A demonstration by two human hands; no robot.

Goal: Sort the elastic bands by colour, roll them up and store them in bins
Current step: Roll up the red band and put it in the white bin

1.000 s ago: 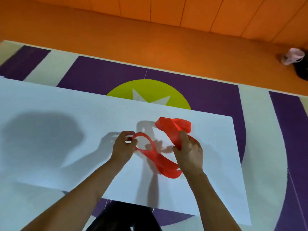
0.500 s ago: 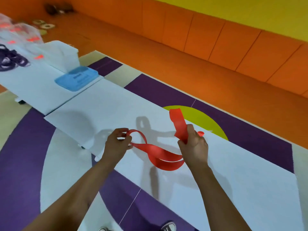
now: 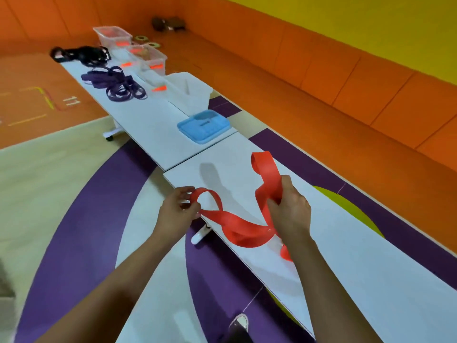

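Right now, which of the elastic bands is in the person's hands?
The red band, held by the left hand and right hand; the purple bands and black bands lie untouched farther along.

One red band (image 3: 238, 225), one blue lid (image 3: 202, 126), one white bin (image 3: 195, 95).

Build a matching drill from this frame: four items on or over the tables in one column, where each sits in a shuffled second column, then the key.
Items
1. red band
2. purple bands
3. black bands
4. blue tray

Places
A. far end of the far table, beside the clear bins
B. near end of the far table, by the seam with the near table
C. gripped by the left hand and right hand, over the near table
D. heaped partway along the far table, on its left side

Pairs: 1-C, 2-D, 3-A, 4-B
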